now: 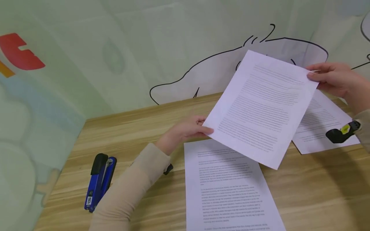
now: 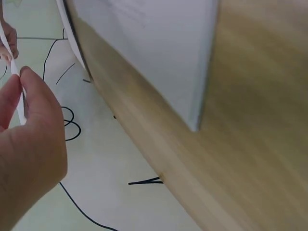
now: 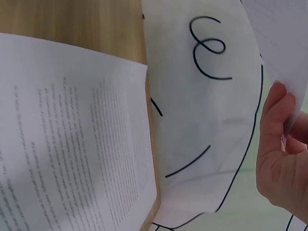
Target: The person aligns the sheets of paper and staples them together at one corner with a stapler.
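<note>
A printed sheet of paper point(image 1: 260, 109) is held up above the table, tilted, between both hands. At its lower left corner my left hand point(image 1: 192, 128) pinches it between thumb and fingers. My right hand point(image 1: 338, 78) grips the upper right corner, thumb on the printed face. The left wrist view shows the left hand point(image 2: 33, 115) with the sheet seen edge-on. In the right wrist view, the right hand point(image 3: 284, 149) pinches the paper's point(image 3: 284, 38) edge. Beneath the raised sheet lies another printed page point(image 1: 228, 192), its top partly covered in the head view.
Another printed page point(image 1: 321, 125) lies at the table's right, partly behind the held sheet. A blue and black stapler point(image 1: 99, 183) rests at the left beside my left forearm. The wooden table point(image 1: 138, 125) ends at a wall covering point(image 1: 138, 48) with cartoon drawings.
</note>
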A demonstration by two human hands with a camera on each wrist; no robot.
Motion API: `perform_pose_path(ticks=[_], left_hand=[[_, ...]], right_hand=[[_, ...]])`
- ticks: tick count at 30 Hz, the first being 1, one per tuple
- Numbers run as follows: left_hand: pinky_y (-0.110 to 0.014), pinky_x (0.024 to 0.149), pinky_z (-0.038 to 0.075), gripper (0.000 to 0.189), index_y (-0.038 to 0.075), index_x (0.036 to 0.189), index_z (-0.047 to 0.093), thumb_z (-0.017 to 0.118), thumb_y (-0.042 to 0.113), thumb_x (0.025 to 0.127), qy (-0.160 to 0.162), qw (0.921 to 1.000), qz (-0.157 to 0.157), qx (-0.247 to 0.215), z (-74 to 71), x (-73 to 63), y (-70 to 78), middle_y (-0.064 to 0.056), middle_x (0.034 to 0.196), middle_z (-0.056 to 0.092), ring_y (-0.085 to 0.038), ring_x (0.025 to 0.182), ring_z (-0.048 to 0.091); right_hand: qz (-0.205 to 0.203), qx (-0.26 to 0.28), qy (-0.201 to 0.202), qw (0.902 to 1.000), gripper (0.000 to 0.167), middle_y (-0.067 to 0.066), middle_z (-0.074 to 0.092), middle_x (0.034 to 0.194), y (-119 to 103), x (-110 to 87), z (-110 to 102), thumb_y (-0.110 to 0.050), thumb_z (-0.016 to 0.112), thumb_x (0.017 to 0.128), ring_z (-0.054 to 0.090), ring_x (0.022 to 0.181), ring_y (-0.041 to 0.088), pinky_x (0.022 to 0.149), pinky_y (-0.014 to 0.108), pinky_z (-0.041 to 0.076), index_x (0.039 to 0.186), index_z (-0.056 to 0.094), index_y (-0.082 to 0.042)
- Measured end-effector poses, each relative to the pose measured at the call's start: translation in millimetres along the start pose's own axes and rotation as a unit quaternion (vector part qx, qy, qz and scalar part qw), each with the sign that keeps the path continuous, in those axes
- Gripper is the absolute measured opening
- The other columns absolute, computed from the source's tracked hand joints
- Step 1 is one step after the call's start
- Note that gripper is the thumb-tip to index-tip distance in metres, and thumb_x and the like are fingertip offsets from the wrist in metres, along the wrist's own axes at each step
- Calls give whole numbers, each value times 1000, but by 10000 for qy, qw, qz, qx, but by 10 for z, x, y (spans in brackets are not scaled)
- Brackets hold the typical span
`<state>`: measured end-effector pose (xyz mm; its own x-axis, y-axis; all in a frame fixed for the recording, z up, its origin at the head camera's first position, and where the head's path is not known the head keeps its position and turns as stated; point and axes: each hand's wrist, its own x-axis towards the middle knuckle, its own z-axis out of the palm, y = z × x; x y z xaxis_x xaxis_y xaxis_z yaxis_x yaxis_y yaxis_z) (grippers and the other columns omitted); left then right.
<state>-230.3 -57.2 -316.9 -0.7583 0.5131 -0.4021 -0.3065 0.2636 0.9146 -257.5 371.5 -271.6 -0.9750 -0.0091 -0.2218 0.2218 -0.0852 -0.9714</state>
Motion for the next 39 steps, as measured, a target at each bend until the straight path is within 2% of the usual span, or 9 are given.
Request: perform_pose_path(ticks=[4, 7, 14, 17, 25, 32, 35, 39], left_hand=[[-35, 83, 51, 38, -9, 124, 49, 58, -8, 87, -408, 9991, -137, -26, -32, -142, -120, -23, 115, 61, -18, 85, 64], [-33, 80, 52, 38, -8, 124, 51, 58, -7, 86, -502, 9984, -215, -136, -18, -218, -169, -22, 114, 62, -18, 85, 64], [-34, 80, 52, 37, -7, 123, 51, 59, -7, 86, -619, 9978, -195, -90, 35, -320, -198, -22, 112, 63, -19, 86, 65], [-35, 80, 52, 37, -7, 123, 51, 58, -7, 87, -654, 9977, -142, -141, 37, -332, -199, -21, 111, 63, -19, 87, 65], [-35, 80, 52, 35, -9, 122, 50, 56, -8, 88, -425, 9985, 29, -329, -2, -350, -190, -21, 109, 64, -18, 86, 65], [-31, 78, 52, 35, -9, 123, 50, 56, -4, 89, -115, 9991, 82, -397, -84, -363, -233, -17, 106, 66, -16, 84, 64], [-30, 78, 52, 35, -8, 125, 50, 55, -3, 91, 66, 9992, 84, -395, -137, -370, -263, -15, 105, 66, -15, 84, 63], [-26, 77, 52, 33, -10, 124, 49, 53, -2, 92, 254, 9988, 26, -427, -204, -387, -313, -8, 97, 65, -13, 81, 61]], right_hand=[[362, -60, -372, 9986, 20, -2, 68, 95, 34, -44, 152, -6, 63, 86, 65, 77, 21, 64, 33, 55, 98, 73, -18], [510, -228, -569, 9968, 22, -2, 67, 100, 70, -82, 272, -7, 62, 88, 65, 81, 23, 69, 35, 55, 103, 71, -20], [285, -1183, -1040, 9871, 24, -4, 66, 103, 165, -109, 519, -10, 58, 92, 64, 85, 21, 73, 34, 54, 102, 71, -28], [188, -1394, -1287, 9817, 25, -4, 66, 103, 214, -109, 613, -10, 57, 93, 64, 85, 21, 74, 34, 54, 101, 70, -29], [139, -1363, -2067, 9688, 24, -1, 66, 102, 367, -102, 858, -7, 55, 93, 64, 85, 19, 74, 31, 54, 102, 69, -25], [17, -1313, -2906, 9478, 22, 3, 66, 103, 486, -105, 1021, -5, 52, 95, 65, 84, 21, 71, 33, 54, 106, 66, -18], [122, -1234, -3008, 9456, 21, 4, 66, 102, 548, -109, 1088, -5, 52, 94, 65, 84, 21, 71, 33, 55, 105, 66, -16], [335, -1103, -2987, 9474, 19, 5, 67, 100, 630, -123, 1163, -3, 54, 93, 65, 84, 20, 71, 32, 54, 102, 66, -14]])
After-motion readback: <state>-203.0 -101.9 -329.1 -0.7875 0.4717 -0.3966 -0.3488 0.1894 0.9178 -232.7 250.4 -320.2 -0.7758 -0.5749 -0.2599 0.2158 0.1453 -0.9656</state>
